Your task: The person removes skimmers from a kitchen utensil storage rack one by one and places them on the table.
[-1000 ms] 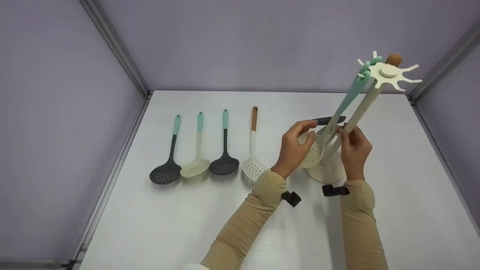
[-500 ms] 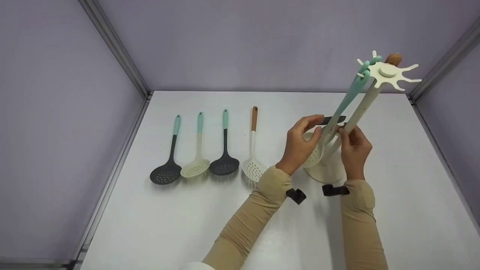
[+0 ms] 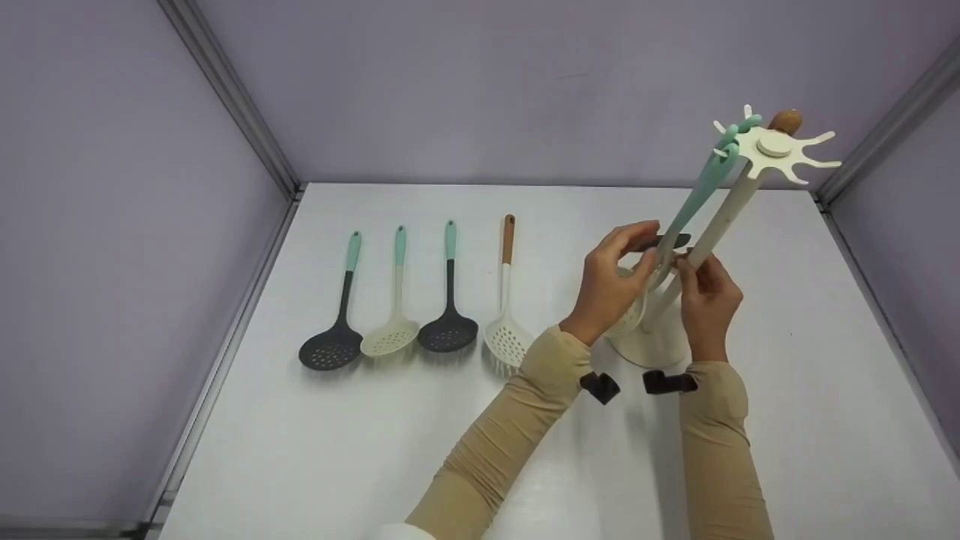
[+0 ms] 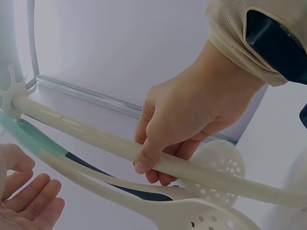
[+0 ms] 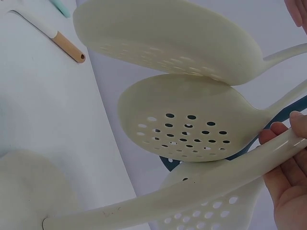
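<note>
The right hand grips the cream pole of a stand, thumb on one side and fingers curled round to the other. The left hand grasps nothing: its fingers are spread and gently bent, just beside the utensils hanging from the stand. Whether a fingertip touches one of them cannot be told.

The stand is on the right part of a white table, on a round base, with a ring of hooks at its top. Several mint handles hang together on one side of these hooks, and a brown handle end shows behind them. Lower down, one cream skimmer overlaps a second cream skimmer, with a dark utensil behind and a pale perforated head partly covered by the pole.

To the left, four skimmers lie in a row, handles pointing away from the person: a black skimmer, a beige skimmer, another black one and a white skimmer with a brown handle, its head near the left sleeve. Both tan sleeves bear something black at the wrist. Pale purple walls enclose the table.
</note>
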`<action>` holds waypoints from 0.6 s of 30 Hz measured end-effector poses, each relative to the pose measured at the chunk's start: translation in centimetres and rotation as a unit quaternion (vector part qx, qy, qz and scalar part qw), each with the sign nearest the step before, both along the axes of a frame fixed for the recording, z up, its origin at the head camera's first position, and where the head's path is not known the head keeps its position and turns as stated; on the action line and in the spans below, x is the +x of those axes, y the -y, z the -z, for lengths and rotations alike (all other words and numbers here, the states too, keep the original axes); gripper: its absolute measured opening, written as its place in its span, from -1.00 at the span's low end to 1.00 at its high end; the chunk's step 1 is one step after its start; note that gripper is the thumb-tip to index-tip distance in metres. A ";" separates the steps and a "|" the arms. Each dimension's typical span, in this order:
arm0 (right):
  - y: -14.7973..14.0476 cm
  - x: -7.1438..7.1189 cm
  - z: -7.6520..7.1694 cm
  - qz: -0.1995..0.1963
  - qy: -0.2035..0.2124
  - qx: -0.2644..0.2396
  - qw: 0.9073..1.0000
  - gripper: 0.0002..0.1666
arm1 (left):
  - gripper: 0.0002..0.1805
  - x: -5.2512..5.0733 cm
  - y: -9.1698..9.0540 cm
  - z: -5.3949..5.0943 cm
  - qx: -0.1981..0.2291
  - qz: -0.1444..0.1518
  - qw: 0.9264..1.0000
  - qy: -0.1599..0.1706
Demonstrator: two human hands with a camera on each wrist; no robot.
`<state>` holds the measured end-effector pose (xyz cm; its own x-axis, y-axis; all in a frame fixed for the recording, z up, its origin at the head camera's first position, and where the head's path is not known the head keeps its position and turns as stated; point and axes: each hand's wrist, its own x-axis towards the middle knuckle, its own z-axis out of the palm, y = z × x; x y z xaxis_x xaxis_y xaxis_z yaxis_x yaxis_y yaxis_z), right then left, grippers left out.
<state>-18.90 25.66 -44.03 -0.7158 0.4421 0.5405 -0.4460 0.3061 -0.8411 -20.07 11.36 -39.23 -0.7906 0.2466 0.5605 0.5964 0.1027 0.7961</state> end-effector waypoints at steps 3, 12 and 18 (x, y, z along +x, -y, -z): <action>0.0 -0.1 0.2 0.004 0.007 -0.001 1.000 -0.72 | -0.64 -0.1 -0.1 0.0 0.003 0.003 1.000 -0.001; 0.1 0.1 0.0 0.012 0.005 0.005 1.000 -0.74 | -0.59 -0.3 -0.4 -0.1 -0.005 0.014 1.000 0.010; 0.1 0.1 -0.1 0.008 -0.009 0.016 1.000 -0.73 | -0.56 -0.8 -0.8 -0.2 -0.019 0.012 1.000 0.014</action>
